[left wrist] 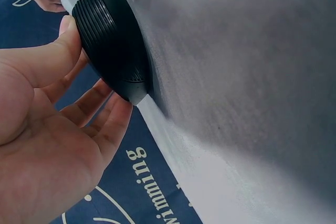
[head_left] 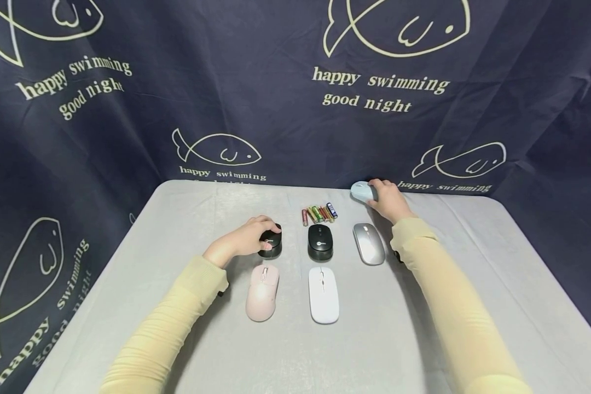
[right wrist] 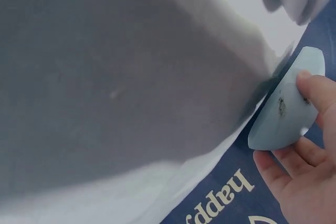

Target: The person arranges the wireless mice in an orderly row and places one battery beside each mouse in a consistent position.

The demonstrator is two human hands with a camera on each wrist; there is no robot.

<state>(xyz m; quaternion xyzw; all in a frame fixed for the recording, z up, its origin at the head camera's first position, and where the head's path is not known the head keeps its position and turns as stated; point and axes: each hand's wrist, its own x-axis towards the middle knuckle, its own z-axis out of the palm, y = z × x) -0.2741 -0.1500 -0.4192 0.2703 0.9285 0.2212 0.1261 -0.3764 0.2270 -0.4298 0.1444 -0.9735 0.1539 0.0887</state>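
Note:
At the left of the group, my left hand (head_left: 248, 236) grips a black computer mouse (head_left: 273, 241) by its sides. Close up in the left wrist view, thumb and fingers hold that mouse (left wrist: 110, 35) along its ribbed side, and it sits at the grey-white tabletop. Near the table's far edge my right hand (head_left: 390, 200) holds a light blue mouse (head_left: 361, 191). The right wrist view has the thumb on one side of the light blue mouse (right wrist: 289, 106) and fingers on the other; dark smudges mark its side.
Several batteries (head_left: 319, 213) lie together between the hands. Nearer stand a second black mouse (head_left: 320, 241) and a silver-grey mouse (head_left: 369, 244). A pink mouse (head_left: 262, 294) and a white mouse (head_left: 323, 295) form the front row. Dark blue printed cloth (head_left: 285, 109) hangs behind the table.

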